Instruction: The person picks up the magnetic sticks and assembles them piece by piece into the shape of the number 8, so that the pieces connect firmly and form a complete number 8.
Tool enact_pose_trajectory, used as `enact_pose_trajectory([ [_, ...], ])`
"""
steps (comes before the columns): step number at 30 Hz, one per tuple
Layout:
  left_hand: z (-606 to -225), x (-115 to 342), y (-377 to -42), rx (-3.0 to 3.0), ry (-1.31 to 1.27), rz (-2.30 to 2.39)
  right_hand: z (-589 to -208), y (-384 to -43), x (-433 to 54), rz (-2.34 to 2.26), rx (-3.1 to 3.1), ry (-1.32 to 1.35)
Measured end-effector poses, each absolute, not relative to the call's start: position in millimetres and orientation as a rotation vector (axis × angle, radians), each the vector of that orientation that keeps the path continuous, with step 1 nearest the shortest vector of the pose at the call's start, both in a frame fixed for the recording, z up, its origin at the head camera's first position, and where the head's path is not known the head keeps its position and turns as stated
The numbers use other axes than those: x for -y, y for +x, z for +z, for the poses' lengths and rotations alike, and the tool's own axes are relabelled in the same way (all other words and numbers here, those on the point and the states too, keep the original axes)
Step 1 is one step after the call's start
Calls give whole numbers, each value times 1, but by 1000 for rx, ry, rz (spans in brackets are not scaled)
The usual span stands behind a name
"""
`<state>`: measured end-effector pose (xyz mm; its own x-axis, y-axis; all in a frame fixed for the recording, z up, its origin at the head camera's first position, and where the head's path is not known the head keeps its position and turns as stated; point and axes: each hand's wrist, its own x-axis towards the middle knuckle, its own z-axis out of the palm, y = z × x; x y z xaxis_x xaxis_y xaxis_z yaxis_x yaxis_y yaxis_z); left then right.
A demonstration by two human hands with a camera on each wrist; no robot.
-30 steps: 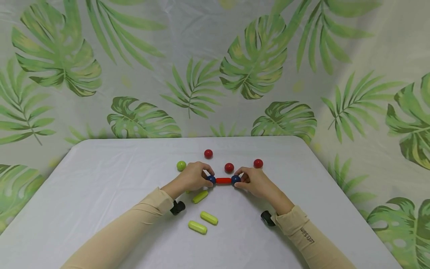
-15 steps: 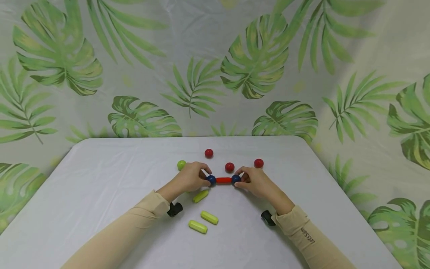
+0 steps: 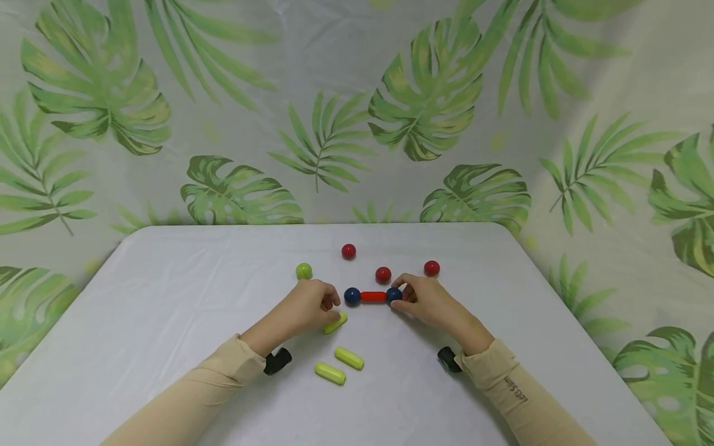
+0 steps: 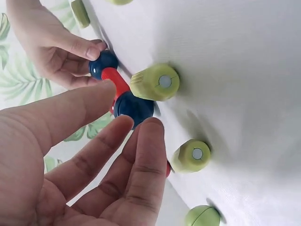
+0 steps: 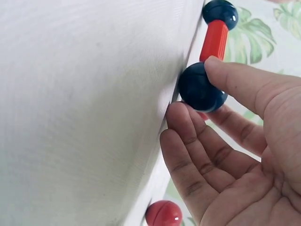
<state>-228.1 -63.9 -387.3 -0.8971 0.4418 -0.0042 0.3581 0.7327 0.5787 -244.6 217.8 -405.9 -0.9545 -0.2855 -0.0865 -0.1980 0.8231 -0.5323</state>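
A red rod (image 3: 373, 297) with a dark blue ball at each end lies across the white table. My right hand (image 3: 429, 301) pinches the right blue ball (image 5: 200, 87), thumb against its side and fingers curled beneath. The left blue ball (image 3: 352, 296) is free of my left hand (image 3: 307, 306), which hovers just left of it with thumb and fingers apart and nothing between them. In the head view, that hand's thumb overlaps a yellow-green rod (image 3: 335, 323). Seen from the left wrist, a yellow-green rod (image 4: 155, 82) with a grey round end is close beyond the fingertips.
Two more yellow-green rods (image 3: 349, 358) lie nearer the front. A green ball (image 3: 304, 271) sits behind my left hand. Behind the joined piece are red balls (image 3: 383, 274), three in all. A leaf-print cloth (image 3: 323, 148) hangs behind the table.
My left hand has let go of the left blue ball and moved left and toward the front, over the nearby green rod. My right hand keeps its pinch on the right ball.
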Motion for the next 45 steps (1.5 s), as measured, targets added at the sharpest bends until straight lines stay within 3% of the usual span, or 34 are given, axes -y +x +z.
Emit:
enact_pose_trajectory([
  [19, -396, 64, -218, -2774, 626, 863, -398, -239, -204, -680, -2961, -601],
  [33, -397, 63, -220, -2796, 646, 816, -395, -248, -193, -610, -2957, -993],
  [45, -397, 63, -224, -2769, 648, 798, -397, -259, -183, -577, -2918, -1013],
])
